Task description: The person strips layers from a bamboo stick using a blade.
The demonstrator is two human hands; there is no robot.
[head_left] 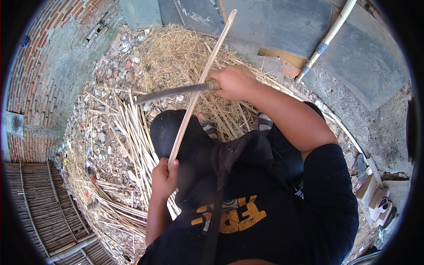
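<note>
My left hand [164,180] grips the lower end of a long, pale bamboo strip [197,94], thumb laid along it. The strip slants up and away to the right, past my knee. My right hand [235,83] is closed around the short handle of a machete [173,92]. Its dark blade points left and crosses the strip near the middle, seeming to touch it. A dark cloth [243,152] lies between my knees. Beside my left leg rests a bundle of split bamboo strips [138,143].
A heap of curly bamboo shavings [174,55] spreads ahead over rubble ground. A brick wall [37,84] stands at the left, with a slatted bamboo panel [39,203] below it. Grey boards [282,24] and a pipe [331,33] lean at the far side. Footwear [380,205] sits at the right.
</note>
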